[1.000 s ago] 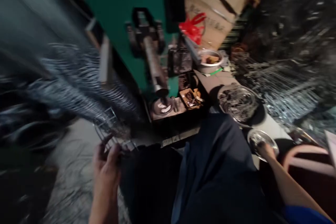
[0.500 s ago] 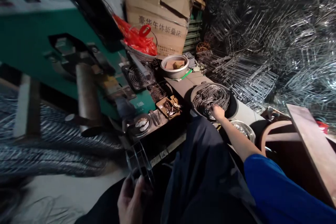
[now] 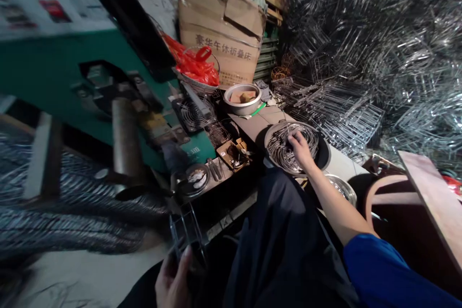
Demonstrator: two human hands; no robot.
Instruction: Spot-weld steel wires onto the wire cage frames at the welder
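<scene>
My left hand (image 3: 173, 276), low in the view, grips a small wire frame (image 3: 185, 226) that sticks up past the fingers. My right hand (image 3: 300, 147) is over a round tub (image 3: 325, 153) filled with bent metal wire pieces (image 3: 279, 147). Its fingers are pinched together at the wire; whether a piece is between them is too small to make out. Just below the right forearm sits a shiny metal bowl (image 3: 341, 187), partly covered by the arm.
A green machine (image 3: 43, 67) with a metal cylinder (image 3: 126, 139) stands at left. Piled wire racks (image 3: 342, 106) fill the right. A cardboard box (image 3: 216, 53), a white bowl (image 3: 242, 106), a small parts box (image 3: 228, 154) and a wooden board (image 3: 429, 192) surround the work area.
My right hand has risen slightly within the wire tub. My left hand and the wire frame sit a little lower and further left. The whole view has shifted slightly.
</scene>
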